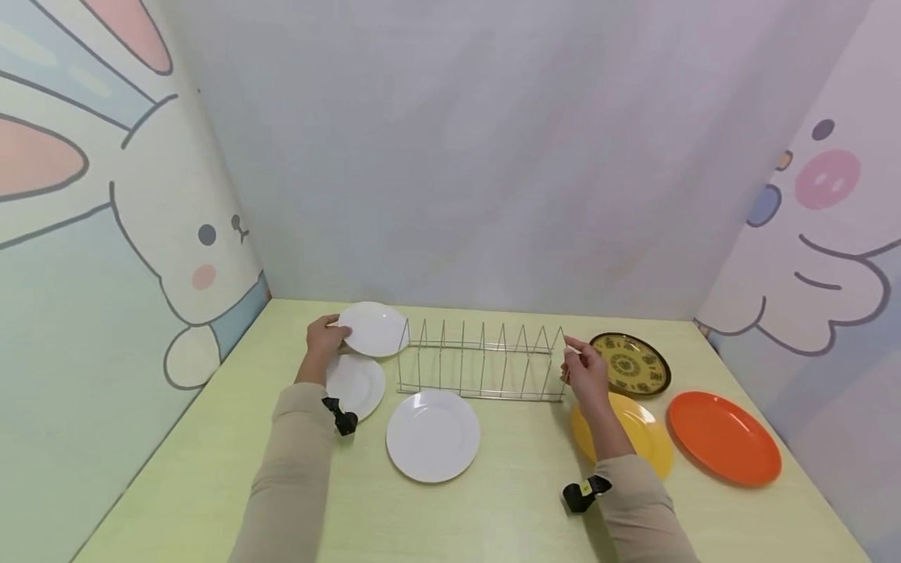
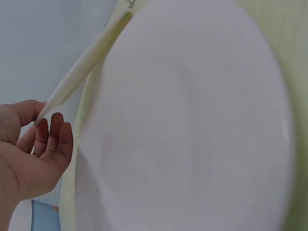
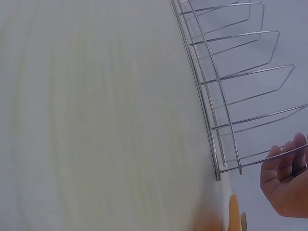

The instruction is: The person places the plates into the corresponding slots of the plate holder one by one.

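My left hand (image 1: 325, 340) pinches the left edge of a white plate (image 1: 373, 328), thumb on one face and fingers on the other. This plate is tilted up, and its right side meets the left end of a wire dish rack (image 1: 486, 396). In the left wrist view the plate (image 2: 79, 72) appears almost edge-on between thumb and fingers. At the rack's other end, my right hand (image 1: 586, 371) holds the end wire; the right wrist view shows the fingers (image 3: 285, 156) curled at that wire. A second white plate (image 1: 359, 385) lies below my left hand.
A third white plate (image 1: 432, 435) lies in front of the rack. On the right are a yellow plate (image 1: 651, 442) partly under my right forearm, an orange plate (image 1: 725, 438) and a dark-rimmed patterned plate (image 1: 629, 363). Walls (image 1: 450, 156) enclose the table's back and sides.
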The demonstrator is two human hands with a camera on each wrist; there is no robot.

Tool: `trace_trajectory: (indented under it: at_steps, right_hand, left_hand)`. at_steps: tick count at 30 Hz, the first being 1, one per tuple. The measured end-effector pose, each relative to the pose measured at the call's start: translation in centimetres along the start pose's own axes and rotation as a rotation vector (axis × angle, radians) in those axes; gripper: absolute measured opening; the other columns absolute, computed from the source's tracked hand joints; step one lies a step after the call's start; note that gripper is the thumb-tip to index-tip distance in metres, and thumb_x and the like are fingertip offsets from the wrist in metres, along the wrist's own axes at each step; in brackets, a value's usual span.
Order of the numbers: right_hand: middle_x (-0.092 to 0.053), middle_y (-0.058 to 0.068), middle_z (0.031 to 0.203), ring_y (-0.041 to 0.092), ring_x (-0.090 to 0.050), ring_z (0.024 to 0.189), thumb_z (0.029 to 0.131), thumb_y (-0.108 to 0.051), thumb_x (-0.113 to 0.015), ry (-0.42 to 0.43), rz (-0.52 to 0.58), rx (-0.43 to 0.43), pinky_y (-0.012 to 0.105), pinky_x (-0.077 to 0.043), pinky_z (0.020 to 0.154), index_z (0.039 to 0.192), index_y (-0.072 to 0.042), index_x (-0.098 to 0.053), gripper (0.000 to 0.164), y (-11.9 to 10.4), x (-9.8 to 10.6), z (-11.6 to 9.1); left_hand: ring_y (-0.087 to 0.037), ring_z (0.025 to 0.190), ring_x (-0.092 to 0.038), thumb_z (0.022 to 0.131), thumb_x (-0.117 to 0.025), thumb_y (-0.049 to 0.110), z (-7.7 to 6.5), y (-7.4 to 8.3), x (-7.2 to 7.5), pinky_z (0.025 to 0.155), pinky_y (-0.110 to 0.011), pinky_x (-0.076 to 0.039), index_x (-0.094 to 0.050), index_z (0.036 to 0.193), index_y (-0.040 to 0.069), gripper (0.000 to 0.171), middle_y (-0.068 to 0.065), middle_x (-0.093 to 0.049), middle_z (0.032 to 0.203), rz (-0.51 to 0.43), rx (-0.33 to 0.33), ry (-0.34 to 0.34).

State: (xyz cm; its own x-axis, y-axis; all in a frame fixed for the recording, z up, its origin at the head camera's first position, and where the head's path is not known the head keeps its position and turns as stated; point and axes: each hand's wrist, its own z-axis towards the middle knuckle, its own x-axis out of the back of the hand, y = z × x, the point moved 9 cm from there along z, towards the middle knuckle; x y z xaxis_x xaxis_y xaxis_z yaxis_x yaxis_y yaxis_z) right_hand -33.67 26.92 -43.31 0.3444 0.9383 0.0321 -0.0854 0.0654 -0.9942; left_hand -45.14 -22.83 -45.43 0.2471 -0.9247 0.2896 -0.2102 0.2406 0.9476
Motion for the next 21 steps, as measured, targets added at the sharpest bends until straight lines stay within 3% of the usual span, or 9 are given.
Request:
trace_trajectory:
  at_steps: [4, 8, 13, 21]
  right_hand:
    - [-0.048, 0.003, 0.07, 0.01, -0.048, 0.059, 0.098, -0.015, -0.046, -0.009, -0.014, 0.005, 0.027, -0.049, 0.058, 0.126, -0.005, -0.054, 0.03, -0.1, 0.0, 0.1]
    - [-0.048, 0.003, 0.069, 0.011, -0.048, 0.058, 0.098, -0.016, -0.047, -0.025, -0.023, -0.005, 0.029, -0.05, 0.06, 0.127, -0.005, -0.053, 0.032, 0.0, -0.1, 0.2]
    - [-0.049, 0.003, 0.068, 0.012, -0.049, 0.057, 0.098, -0.016, -0.048, -0.044, -0.007, -0.074, 0.032, -0.051, 0.062, 0.129, -0.006, -0.051, 0.033, 0.4, -0.2, 0.2]
    - [-0.047, 0.003, 0.069, 0.014, -0.049, 0.059, 0.098, -0.017, -0.048, -0.092, 0.01, -0.146, 0.034, -0.049, 0.064, 0.134, -0.007, -0.047, 0.037, 0.4, -0.4, -0.1]
  left_hand:
    - [-0.014, 0.073, -0.057, 0.087, -0.053, -0.003, -0.5, -0.4, -0.3, 0.058, -0.02, -0.049, -0.043, 0.137, 0.0, 0.051, -0.024, -0.049, 0.126, -0.307, 0.086, 0.006]
    - [-0.016, 0.083, -0.055, 0.088, -0.05, -0.006, -1.4, 0.0, -0.3, 0.063, -0.022, -0.05, -0.038, 0.14, 0.004, 0.054, -0.019, -0.043, 0.13, -0.487, 0.143, 0.012]
    - [-0.018, 0.093, -0.05, 0.091, -0.049, -0.003, -2.9, 0.9, 0.5, 0.071, -0.025, -0.049, -0.037, 0.14, 0.011, 0.052, -0.011, -0.041, 0.126, -0.566, 0.163, 0.022]
    - [-0.017, 0.093, -0.05, 0.092, -0.049, -0.001, -4.7, 2.4, 1.6, 0.071, -0.026, -0.048, -0.036, 0.141, 0.012, 0.052, -0.01, -0.038, 0.131, -0.588, 0.134, 0.014]
